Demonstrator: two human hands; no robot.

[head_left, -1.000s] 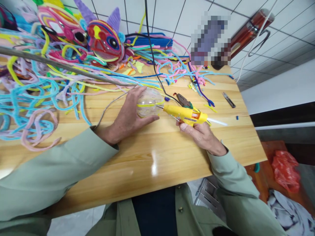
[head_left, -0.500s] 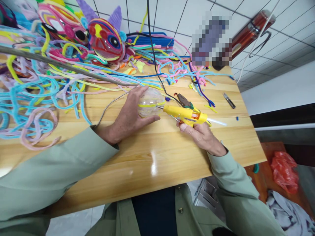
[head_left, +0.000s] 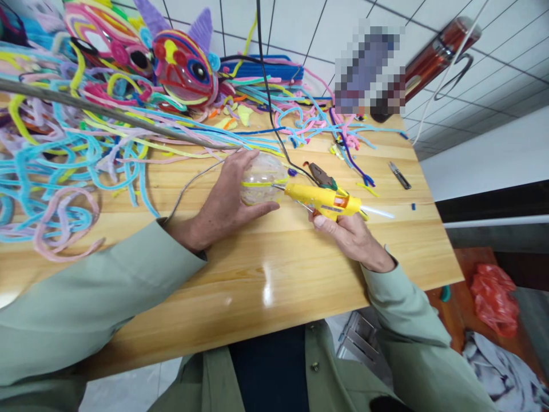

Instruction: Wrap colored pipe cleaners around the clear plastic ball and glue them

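My left hand (head_left: 229,197) is wrapped round the left side of a clear, rounded plastic piece (head_left: 259,194) on the wooden table. A yellow pipe cleaner (head_left: 261,183) runs across its surface. In my right hand (head_left: 343,232) is a yellow hot glue gun (head_left: 321,199), gripped by its handle with a finger at the trigger. Its metal nozzle meets the right side of the clear piece, close to the end of the yellow strip. A glue stick (head_left: 377,212) juts from the back of the gun. My left fingertips are partly hidden behind the plastic.
Pliers (head_left: 319,174) lie just behind the glue gun, by a black cord (head_left: 274,123). Loose pipe cleaners (head_left: 77,171) heap up on the left. Decorated masks (head_left: 185,68) lean at the back. Small snips (head_left: 400,175) and a red thermos (head_left: 441,54) are to the right.
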